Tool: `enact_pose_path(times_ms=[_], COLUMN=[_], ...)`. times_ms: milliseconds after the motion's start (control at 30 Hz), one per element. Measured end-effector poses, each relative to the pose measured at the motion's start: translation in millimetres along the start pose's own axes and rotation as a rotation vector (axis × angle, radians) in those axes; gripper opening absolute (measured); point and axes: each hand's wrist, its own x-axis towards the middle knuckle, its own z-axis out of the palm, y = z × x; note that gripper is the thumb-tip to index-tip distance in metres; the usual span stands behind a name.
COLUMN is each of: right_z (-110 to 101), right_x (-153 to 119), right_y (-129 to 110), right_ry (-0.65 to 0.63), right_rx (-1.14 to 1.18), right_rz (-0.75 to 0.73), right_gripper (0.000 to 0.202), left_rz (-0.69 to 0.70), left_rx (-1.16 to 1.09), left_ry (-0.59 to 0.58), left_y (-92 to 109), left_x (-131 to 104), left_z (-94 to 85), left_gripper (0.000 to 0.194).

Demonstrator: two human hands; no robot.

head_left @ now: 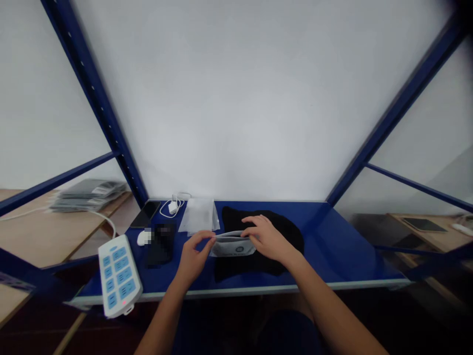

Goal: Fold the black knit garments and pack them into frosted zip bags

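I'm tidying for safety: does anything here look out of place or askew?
The power strip looks askew at the blue table's front left corner, its near end jutting past the edge, so it might get knocked. I see no spill.

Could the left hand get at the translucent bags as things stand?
Probably yes: the translucent bags lie just beyond the left hand, uncovered, though its fingers pinch the grey bag and would likely have to let go.

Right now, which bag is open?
The grey bag with the round logo, held between left hand and right hand; the frosted bags lie flat.
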Motion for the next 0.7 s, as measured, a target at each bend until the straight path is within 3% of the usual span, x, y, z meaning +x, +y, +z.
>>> enact_pose_path(times_ms=[167, 267, 367, 467, 600, 700], right_z=[4.9, 14.6, 26.4, 30.6, 26.0, 26.9], right_x=[28.9, 38.9, 42.8, 42.5, 37.8, 30.0], right_y=[-3.6, -0.6, 2.4, 6.7, 10.3, 9.2], right_ry=[-0.222, -0.338, -0.395, -0.354, -0.208, -0.077], right_rx=[0.017, -0.074, -0.089, 0.08, 0.559, 0.853], right_rz=[0.027, 0.025, 0.018, 0.039, 0.109, 0.271], right_gripper=[0.032, 0.054, 0.035, 0.016, 0.017, 0.015], left_rz=[0.048, 0.033, 0.017, -0.04, -0.216, -0.34], left_rx=[-0.032, -0.038, -0.045, -0.069, -0.343, -0.598], left_ry=[-0.038, -0.042, -0.039, 0.018, 0.028, -0.004], left_y=[5.5, 9.3, 8.7, -3.4, -29.4, -40.3], left_x=[2.0, 2.2, 0.1, -3.9, -9.7, -11.6], left_z=[4.4, 12.7, 20.9, 23.2, 23.1, 28.2], left_gripper=[0.016, 0.016, 0.017, 0.023, 0.074, 0.09])
